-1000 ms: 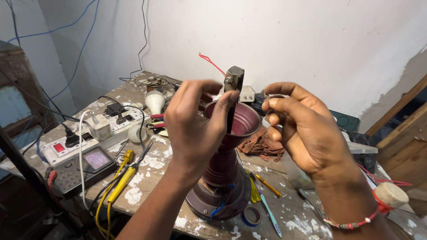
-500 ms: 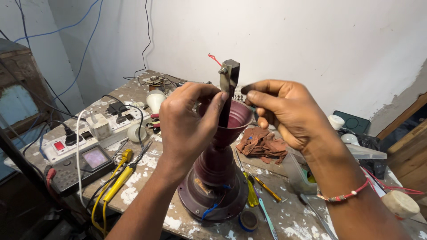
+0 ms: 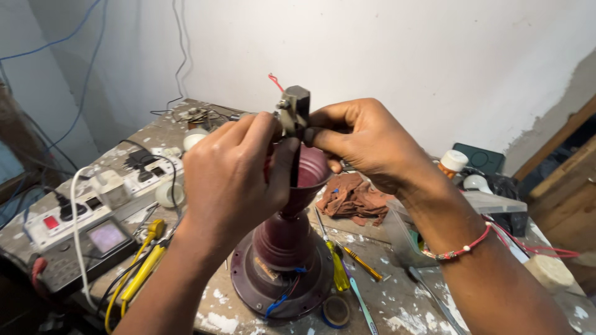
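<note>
Pinched between both hands, above the mouth of a maroon fan housing (image 3: 287, 248): a small dark block-shaped part (image 3: 297, 107) with a metal fitting at its side and a short red wire (image 3: 274, 80) sticking up behind. Left hand (image 3: 233, 177) clenched around the stem beneath the part, thumb and fingers pressed toward its near side; exact contact hidden behind the knuckles. Right hand (image 3: 366, 142) grasping the part from the opposite side, fingertips closed on its dark face, a red beaded bracelet (image 3: 456, 248) at the wrist. Part held upright and clear of the cup-shaped top of the housing, not seated in anything visible. Judging by that: fitting or wiring of the part unfinished, loose blue and red leads (image 3: 282, 298) spilling from the wide base flange, nothing closed up, so plenty left. Housing standing upright on the paint-spattered bench (image 3: 211, 316), base down. Just right of the base, a yellow-handled screwdriver (image 3: 338, 273) and a thinner one with a striped handle (image 3: 363, 263); in front, a roll of dark tape (image 3: 336, 310). Behind, a crumpled brown rag (image 3: 351, 195). Off to the left, yellow meter probes (image 3: 146, 273), a multimeter (image 3: 93, 245) and a white power strip with a red switch (image 3: 81, 208). At the far right, clear plastic boxes and small white jars, too cluttered to sort out.
</note>
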A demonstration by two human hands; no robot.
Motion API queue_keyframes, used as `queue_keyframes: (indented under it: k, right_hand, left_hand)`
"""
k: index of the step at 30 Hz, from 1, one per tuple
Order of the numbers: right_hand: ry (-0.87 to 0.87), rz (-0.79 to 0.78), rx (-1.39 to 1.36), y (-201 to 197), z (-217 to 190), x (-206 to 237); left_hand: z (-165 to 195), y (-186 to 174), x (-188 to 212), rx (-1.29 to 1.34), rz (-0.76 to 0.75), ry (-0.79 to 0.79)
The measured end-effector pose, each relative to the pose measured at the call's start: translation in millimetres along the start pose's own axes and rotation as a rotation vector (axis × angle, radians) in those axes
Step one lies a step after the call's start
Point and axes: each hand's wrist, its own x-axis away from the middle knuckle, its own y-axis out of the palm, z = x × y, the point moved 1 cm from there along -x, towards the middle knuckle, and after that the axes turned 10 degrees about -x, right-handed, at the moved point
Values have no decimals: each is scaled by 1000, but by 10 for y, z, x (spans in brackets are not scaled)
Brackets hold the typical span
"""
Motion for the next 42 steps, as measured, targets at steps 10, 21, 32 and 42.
queue_keyframes:
  k: [10, 21, 32, 42]
  right_hand:
    - [-63, 2, -36, -125, 96, 46]
    - [-67, 78, -81, -165, 231, 20]
    - [34, 228, -73, -28, 208, -57]
    - [62, 311, -115, 253, 207, -180]
  left_hand:
    - [19, 174, -88, -86, -129, 99]
    - [-158, 518, 2, 168, -128, -7]
    - [-456, 387, -29, 611, -192, -85]
    - [-731, 468, 1, 464, -42, -14]
